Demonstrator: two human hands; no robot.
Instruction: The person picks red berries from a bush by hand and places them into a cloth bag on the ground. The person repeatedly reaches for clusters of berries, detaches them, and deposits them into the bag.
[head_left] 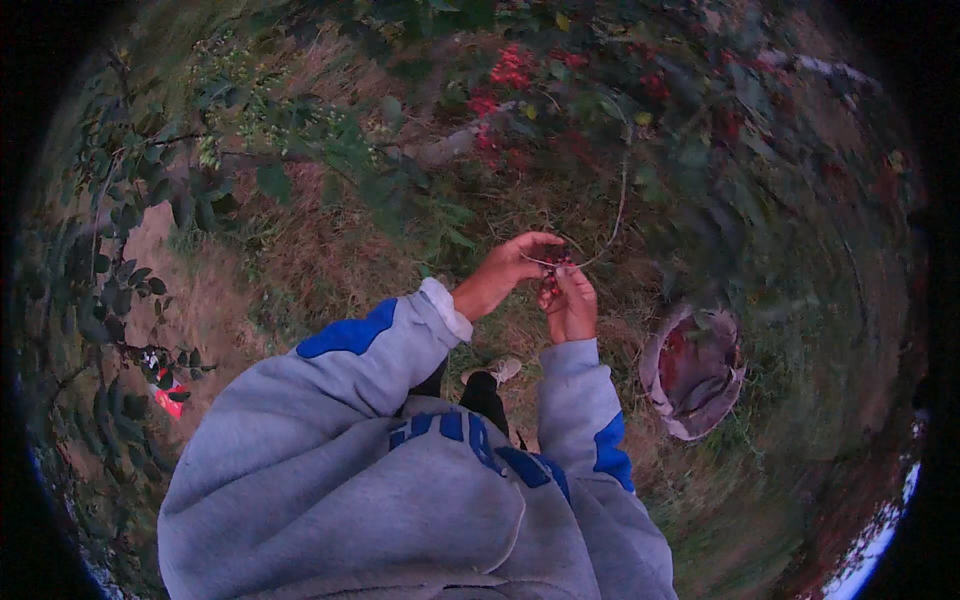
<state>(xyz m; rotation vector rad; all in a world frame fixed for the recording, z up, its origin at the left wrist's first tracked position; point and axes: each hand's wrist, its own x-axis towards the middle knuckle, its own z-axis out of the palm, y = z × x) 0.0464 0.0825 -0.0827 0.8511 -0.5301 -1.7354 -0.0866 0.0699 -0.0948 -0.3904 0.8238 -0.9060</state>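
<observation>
A small cluster of dark red berries (557, 258) hangs at the end of a thin, bent twig (622, 195), between my two hands. My left hand (503, 270) comes to it from the left, its fingers and thumb curled round the twig beside the berries. From below, my right hand (572, 305) pinches at the cluster, thumb up against the berries. Exactly what each fingertip grips is too small to make out. Both forearms are in grey sleeves with blue patches.
An open, pale sack (722, 395) with reddish contents stands on the grass at my right. Bright red berry bunches (511, 66) hang among the leaves ahead. Leafy branches (120, 290) reach in at left, near a red wrapper (170, 396). My shoe (505, 371) shows below.
</observation>
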